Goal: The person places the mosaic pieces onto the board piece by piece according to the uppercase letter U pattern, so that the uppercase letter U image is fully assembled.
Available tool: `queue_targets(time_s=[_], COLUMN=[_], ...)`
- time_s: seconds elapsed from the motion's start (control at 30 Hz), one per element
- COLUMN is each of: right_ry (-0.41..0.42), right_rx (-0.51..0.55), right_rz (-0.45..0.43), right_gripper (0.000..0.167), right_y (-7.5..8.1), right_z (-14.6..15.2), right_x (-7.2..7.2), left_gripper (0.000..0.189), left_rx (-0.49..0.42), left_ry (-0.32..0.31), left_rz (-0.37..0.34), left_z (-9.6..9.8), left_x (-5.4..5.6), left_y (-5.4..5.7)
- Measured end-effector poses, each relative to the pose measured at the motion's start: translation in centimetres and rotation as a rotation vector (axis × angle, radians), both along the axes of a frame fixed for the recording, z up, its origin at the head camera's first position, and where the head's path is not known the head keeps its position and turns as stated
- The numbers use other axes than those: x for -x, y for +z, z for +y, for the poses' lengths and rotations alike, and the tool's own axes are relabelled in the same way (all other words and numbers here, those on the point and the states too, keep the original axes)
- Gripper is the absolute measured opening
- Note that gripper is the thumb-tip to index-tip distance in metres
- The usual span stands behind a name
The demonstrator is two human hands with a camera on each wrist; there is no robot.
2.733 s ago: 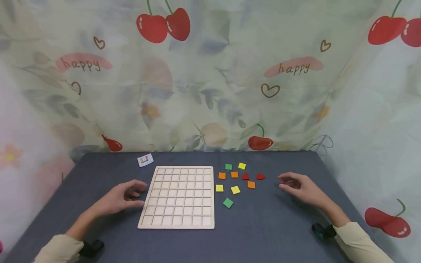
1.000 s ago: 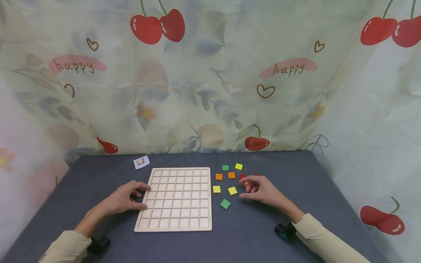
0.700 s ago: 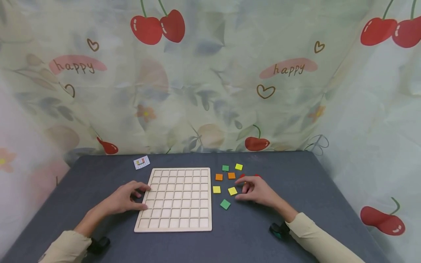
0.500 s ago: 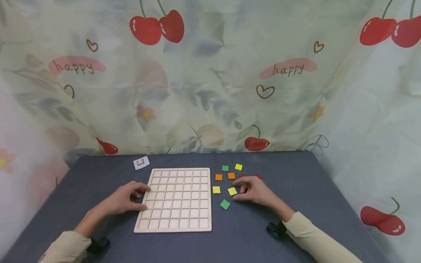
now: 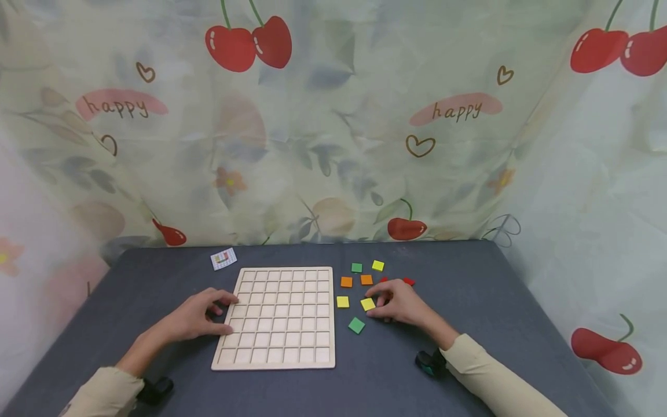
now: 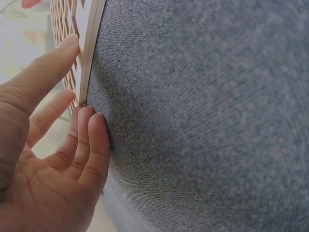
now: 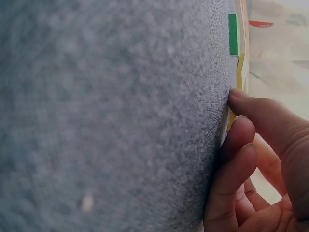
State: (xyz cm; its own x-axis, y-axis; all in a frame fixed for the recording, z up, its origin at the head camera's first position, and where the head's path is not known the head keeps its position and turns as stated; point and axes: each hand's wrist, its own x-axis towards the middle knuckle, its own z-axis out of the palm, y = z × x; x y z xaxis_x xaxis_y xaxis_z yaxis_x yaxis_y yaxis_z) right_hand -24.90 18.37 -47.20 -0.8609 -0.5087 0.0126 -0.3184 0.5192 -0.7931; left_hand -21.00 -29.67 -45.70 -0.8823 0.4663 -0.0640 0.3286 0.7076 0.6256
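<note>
My left hand (image 5: 195,315) rests at the left edge of a pale wooden grid board (image 5: 281,317), thumb and forefinger tips on its rim. In the left wrist view the thumb (image 6: 67,46) lies over the board's edge (image 6: 87,63), while the other fingers bend loosely beside it. On the right, my right hand (image 5: 400,302) is low over the table, thumb and forefinger spread around a yellow square tile (image 5: 367,304) that lies flat. A strip of yellow tile (image 7: 231,117) shows between thumb and fingers in the right wrist view.
Nearby lie a second yellow tile (image 5: 343,302), green tiles (image 5: 356,325), orange tiles (image 5: 346,282) and red pieces (image 5: 409,281) partly behind the hand. A small patterned card (image 5: 223,259) lies at the back left of the dark table (image 5: 385,376). A printed curtain (image 5: 333,145) hangs behind.
My right hand has moved left from the table's right side to the yellow tile, covering an orange tile. My left hand has come onto the board's edge and stayed there.
</note>
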Motion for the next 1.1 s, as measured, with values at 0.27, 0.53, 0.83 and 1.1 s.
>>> queue_targets(time_s=[0.27, 0.53, 0.83, 1.1], right_ry=[-0.005, 0.007, 0.004, 0.010], right_rx=[0.017, 0.020, 0.063, 0.116], right_rz=[0.005, -0.001, -0.024, -0.051], right_gripper=[0.024, 0.021, 0.021, 0.021], right_y=[0.0, 0.3, 1.0, 1.4], right_z=[-0.1, -0.3, 0.5, 1.6], right_x=[-0.1, -0.2, 0.1, 0.1], left_gripper=[0.060, 0.061, 0.061, 0.062], left_rx=[0.001, 0.007, 0.003, -0.002], left_ry=[-0.003, 0.020, 0.023, 0.023], left_rz=[0.001, -0.018, -0.023, -0.032], left_z=[0.0, 0.1, 0.2, 0.4], left_x=[-0.1, -0.3, -0.3, -0.4], left_y=[0.2, 0.3, 0.4, 0.8])
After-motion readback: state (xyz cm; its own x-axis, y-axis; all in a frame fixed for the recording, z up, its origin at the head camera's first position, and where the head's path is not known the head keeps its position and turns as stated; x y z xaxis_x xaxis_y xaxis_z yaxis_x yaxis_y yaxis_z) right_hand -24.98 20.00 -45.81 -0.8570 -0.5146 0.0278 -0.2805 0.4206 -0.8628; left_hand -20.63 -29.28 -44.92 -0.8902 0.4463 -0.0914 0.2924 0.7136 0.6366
